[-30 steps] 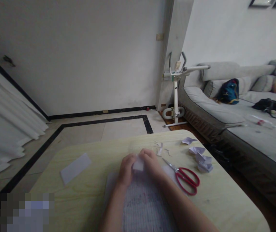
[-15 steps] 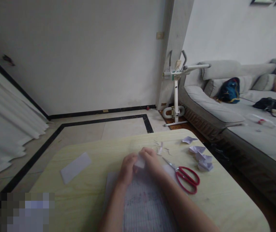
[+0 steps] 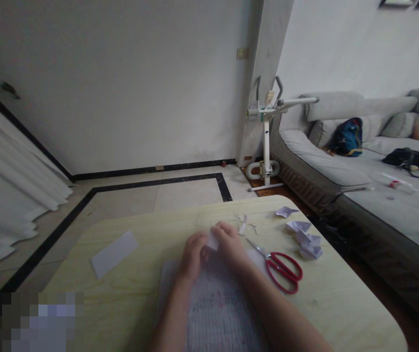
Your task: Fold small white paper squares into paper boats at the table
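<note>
A small piece of white paper point(image 3: 212, 241) is pinched between my left hand point(image 3: 194, 253) and my right hand point(image 3: 231, 245), whose fingers are closed on its two sides. Much of the paper is hidden by the fingers, so its folds cannot be made out. Beneath my forearms lies a lined sheet with writing point(image 3: 220, 308). To the right of my right hand rest scissors with red handles point(image 3: 284, 271), their blades pointing toward the thin paper scraps point(image 3: 244, 224). Several folded paper shapes point(image 3: 307, 238) sit along the table's right side.
A white paper strip point(image 3: 114, 254) lies on the left of the pale wooden table point(image 3: 121, 308). Beyond the table's right edge is a grey sofa point(image 3: 396, 205) with bags and a seated person. A white exercise machine point(image 3: 267, 142) stands by the wall.
My hands stay in almost the same place, still holding the paper, with only a slight shift of the fingers. The scissors and folded shapes have not moved on the table.
</note>
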Tool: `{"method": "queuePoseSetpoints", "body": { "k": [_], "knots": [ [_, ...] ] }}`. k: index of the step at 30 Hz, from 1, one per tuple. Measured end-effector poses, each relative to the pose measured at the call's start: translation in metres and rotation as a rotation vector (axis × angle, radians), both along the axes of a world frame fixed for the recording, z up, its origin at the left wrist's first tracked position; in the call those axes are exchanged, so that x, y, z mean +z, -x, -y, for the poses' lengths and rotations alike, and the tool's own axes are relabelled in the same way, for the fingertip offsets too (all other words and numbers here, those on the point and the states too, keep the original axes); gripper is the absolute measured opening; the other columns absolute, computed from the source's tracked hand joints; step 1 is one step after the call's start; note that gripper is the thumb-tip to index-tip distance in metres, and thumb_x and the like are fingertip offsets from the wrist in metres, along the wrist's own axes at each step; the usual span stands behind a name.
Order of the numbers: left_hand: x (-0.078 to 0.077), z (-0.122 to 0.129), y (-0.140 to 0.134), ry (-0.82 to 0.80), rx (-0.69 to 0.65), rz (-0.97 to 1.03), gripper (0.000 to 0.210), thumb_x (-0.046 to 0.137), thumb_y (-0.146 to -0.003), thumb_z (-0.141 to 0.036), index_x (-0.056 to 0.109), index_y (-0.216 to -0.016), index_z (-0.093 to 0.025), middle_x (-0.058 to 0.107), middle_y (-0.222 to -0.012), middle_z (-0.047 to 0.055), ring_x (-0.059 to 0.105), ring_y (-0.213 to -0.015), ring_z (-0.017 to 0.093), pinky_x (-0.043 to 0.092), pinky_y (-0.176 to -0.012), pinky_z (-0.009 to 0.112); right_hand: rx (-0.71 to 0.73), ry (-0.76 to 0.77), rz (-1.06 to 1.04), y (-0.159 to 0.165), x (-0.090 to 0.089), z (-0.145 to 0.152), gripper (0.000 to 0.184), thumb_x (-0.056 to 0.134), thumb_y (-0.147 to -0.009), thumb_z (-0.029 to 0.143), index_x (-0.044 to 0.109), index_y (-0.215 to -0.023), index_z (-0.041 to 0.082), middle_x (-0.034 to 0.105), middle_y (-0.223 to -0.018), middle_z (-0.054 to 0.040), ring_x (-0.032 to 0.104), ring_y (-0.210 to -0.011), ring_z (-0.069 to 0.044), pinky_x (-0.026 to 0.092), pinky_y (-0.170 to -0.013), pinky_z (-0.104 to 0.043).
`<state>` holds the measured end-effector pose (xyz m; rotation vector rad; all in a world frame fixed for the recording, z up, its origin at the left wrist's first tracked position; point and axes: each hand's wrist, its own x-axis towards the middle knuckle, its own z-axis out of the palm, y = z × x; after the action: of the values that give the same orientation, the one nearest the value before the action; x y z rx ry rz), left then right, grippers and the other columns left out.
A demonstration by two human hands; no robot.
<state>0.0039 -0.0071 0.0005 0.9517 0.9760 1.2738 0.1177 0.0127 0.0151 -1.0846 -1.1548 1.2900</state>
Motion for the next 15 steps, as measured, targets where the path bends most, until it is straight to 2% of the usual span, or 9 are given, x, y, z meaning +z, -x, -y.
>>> {"method": "queuePoseSetpoints", "body": {
  "k": [3,9,15],
  "knots": [
    [0.001,0.000,0.000,0.012,-0.005,0.024,0.030,0.054,-0.074,-0.030,0.037,-0.051,-0.019,0.034,-0.045,-0.007,0.032,-0.040,0.007,0.027,-0.039,0.020,-0.031,-0.033,-0.016,0.000,-0.001,-0.001,0.025,0.054,-0.072,0.033,0.043,-0.054,0.019,0.039,-0.051,0.0051,0.040,-0.051,-0.010,0.033,-0.048,-0.021],
    [0.001,-0.001,0.001,-0.021,0.072,-0.095,0.031,0.055,-0.076,-0.034,0.043,-0.053,-0.017,0.040,-0.048,-0.005,0.039,-0.045,0.008,0.032,-0.045,0.020,-0.038,-0.013,0.010,0.000,-0.005,-0.002,0.026,0.054,-0.076,0.036,0.050,-0.059,0.018,0.043,-0.053,0.0046,0.042,-0.052,-0.011,0.033,-0.049,-0.021],
    [0.008,-0.001,-0.001,-0.052,0.102,-0.230,0.022,0.061,-0.074,-0.036,0.063,-0.081,-0.015,0.063,-0.073,0.000,0.057,-0.068,0.013,0.043,-0.062,0.022,-0.078,-0.036,0.010,-0.003,-0.011,-0.007,0.030,0.053,-0.079,0.042,0.061,-0.068,0.015,0.051,-0.056,0.0015,0.047,-0.056,-0.013,0.036,-0.053,-0.023]
  ]
}}
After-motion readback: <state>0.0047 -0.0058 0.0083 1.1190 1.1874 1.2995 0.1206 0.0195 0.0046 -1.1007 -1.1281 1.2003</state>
